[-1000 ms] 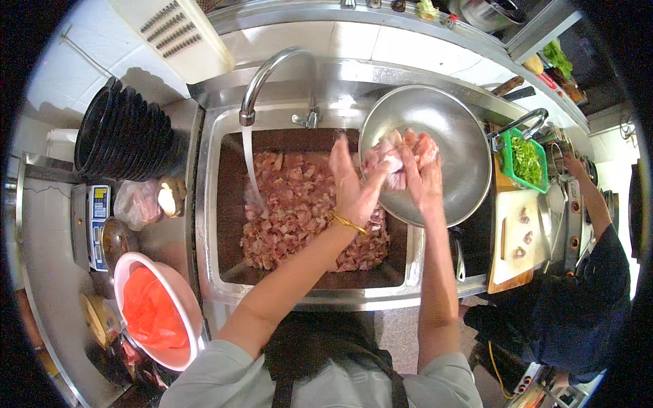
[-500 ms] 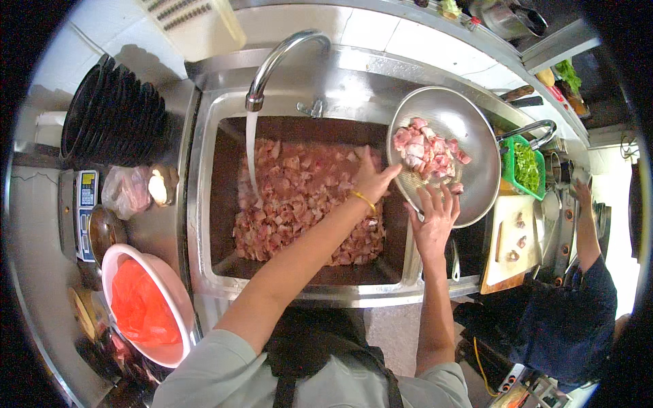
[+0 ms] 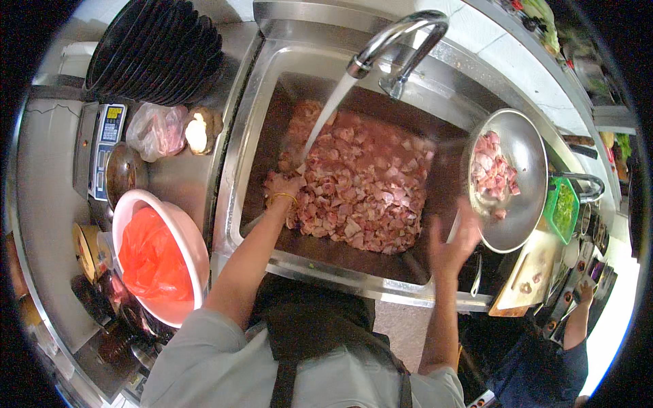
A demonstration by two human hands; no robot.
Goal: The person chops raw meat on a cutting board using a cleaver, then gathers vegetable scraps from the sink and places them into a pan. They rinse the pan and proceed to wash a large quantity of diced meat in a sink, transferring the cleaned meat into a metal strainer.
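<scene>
While water (image 3: 328,114) pours from the curved faucet (image 3: 373,49) just beyond the left hand (image 3: 287,185), that hand reaches down into the cut meat (image 3: 360,183) at the left side of the sink (image 3: 326,273). Its fingers are partly hidden among the pieces, so I cannot tell whether they are closed on any. A yellow bracelet (image 3: 283,197) circles the wrist just behind it. Most of the meat spreads to the right of this hand, between it and the right hand (image 3: 459,239).

The right hand, blurred, has its thumb and fingers apart and no piece visible in it. Just beside it, to the right and beyond, is a round metal strainer (image 3: 524,211) with a smaller heap of meat pieces (image 3: 495,170) inside; whether the hand touches the rim I cannot tell. Farther right of that hand are a green basket (image 3: 563,211) of leafy greens and a cutting board (image 3: 527,272).

Well to the left of the left hand and nearer the body, a pale bowl (image 3: 202,251) holds a red plastic bag (image 3: 151,255).
</scene>
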